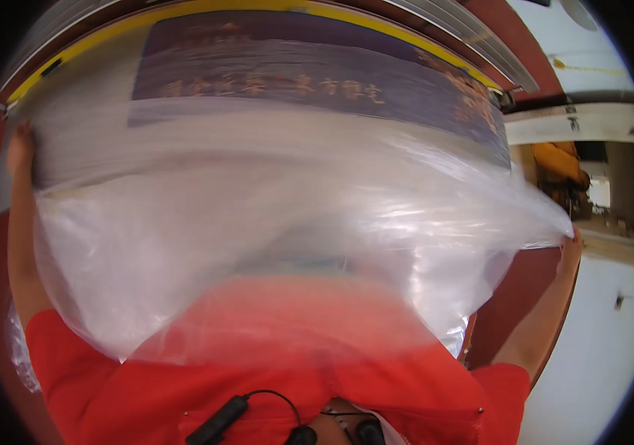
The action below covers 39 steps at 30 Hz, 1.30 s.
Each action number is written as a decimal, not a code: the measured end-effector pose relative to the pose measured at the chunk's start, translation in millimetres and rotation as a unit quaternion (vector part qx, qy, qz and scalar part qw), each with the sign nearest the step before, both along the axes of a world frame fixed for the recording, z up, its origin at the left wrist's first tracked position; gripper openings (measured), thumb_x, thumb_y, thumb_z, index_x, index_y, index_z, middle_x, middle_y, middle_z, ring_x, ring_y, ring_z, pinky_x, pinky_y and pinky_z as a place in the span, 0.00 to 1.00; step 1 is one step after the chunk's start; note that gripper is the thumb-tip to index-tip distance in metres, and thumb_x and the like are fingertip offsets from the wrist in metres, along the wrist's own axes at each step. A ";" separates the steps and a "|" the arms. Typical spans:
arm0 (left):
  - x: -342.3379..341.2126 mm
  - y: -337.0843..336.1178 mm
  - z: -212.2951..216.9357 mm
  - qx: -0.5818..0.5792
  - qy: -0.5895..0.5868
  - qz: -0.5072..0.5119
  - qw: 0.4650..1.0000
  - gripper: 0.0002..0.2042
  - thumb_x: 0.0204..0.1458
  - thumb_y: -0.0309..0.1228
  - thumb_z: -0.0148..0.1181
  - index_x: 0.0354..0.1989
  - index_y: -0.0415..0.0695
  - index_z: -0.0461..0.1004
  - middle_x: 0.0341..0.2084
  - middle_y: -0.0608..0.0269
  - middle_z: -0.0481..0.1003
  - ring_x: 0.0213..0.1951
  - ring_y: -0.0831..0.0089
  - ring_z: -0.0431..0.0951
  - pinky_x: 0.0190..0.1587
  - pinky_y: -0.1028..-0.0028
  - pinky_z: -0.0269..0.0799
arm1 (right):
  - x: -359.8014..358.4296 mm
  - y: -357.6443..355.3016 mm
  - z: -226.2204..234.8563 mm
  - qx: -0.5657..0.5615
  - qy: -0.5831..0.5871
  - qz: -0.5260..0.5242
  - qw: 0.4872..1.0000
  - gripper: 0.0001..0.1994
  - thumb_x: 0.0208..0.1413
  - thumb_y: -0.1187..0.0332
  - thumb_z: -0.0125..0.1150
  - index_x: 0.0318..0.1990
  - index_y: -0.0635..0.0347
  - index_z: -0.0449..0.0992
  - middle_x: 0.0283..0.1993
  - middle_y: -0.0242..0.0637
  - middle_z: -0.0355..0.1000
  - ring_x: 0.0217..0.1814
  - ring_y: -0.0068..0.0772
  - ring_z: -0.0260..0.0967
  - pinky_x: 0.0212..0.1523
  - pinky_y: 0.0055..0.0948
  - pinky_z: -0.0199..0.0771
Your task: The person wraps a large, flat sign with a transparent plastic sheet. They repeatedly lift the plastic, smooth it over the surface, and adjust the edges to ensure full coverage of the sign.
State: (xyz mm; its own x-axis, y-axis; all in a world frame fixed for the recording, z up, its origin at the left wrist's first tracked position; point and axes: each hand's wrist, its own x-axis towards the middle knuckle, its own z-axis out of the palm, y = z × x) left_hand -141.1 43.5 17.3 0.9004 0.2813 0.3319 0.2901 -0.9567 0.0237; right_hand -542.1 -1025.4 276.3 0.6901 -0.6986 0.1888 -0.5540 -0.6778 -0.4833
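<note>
A large sheet of clear plastic film [154, 237] billows across the view, between my arms and over the front of my red shirt. My right hand [573, 239], out at the far right, is closed on a gathered corner of the film, which pulls taut toward it. My left hand [22, 148] is stretched far forward by the left edge of a wide flat surface. Its fingers are blurred, so whether they grip the film is unclear. Under the film, a dark blue printed panel [258, 89] lies across the far part of that surface.
A yellow strip [206, 10] borders the far edge, with grey metal rails [473, 37] behind it. Reddish-brown floor [513, 297] shows at the right. Beyond it is a pale wall or floor area [606, 334]. More crumpled clear plastic [20, 348] hangs by my left elbow.
</note>
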 end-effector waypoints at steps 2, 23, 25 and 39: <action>6.2 -2.2 0.0 0.006 0.016 0.014 1.000 0.21 0.50 0.48 0.34 0.41 0.46 0.64 0.37 0.46 0.67 0.41 0.50 0.65 0.41 0.59 0.61 | 12.1 33.1 -23.3 0.350 -0.394 0.037 0.849 0.13 0.44 0.70 0.48 0.40 0.59 0.68 0.37 0.39 0.68 0.39 0.38 0.64 0.43 0.35 0.64; 4.9 -54.0 19.5 -0.022 0.008 0.004 1.000 0.20 0.50 0.46 0.37 0.31 0.39 0.65 0.30 0.45 0.67 0.34 0.49 0.67 0.35 0.61 0.60 | 146.2 -6.6 -202.8 -0.203 0.211 0.164 0.942 0.23 0.48 0.68 0.44 0.53 0.62 0.53 0.56 0.48 0.49 0.60 0.42 0.41 0.57 0.35 0.44; -27.6 -40.2 31.4 -0.015 0.003 0.020 1.000 0.19 0.50 0.44 0.38 0.30 0.39 0.65 0.29 0.45 0.67 0.33 0.49 0.67 0.34 0.62 0.61 | 212.7 91.8 -165.3 -0.174 0.159 0.208 0.949 0.22 0.49 0.67 0.44 0.53 0.63 0.53 0.55 0.49 0.50 0.59 0.44 0.44 0.56 0.33 0.45; -19.3 -9.5 23.4 -0.026 0.027 -0.026 0.999 0.19 0.50 0.45 0.40 0.34 0.40 0.67 0.31 0.51 0.69 0.34 0.56 0.69 0.36 0.68 0.61 | 233.5 74.0 -190.6 -0.221 0.137 0.138 0.956 0.30 0.51 0.48 0.36 0.57 0.58 0.46 0.61 0.43 0.40 0.63 0.41 0.34 0.58 0.43 0.34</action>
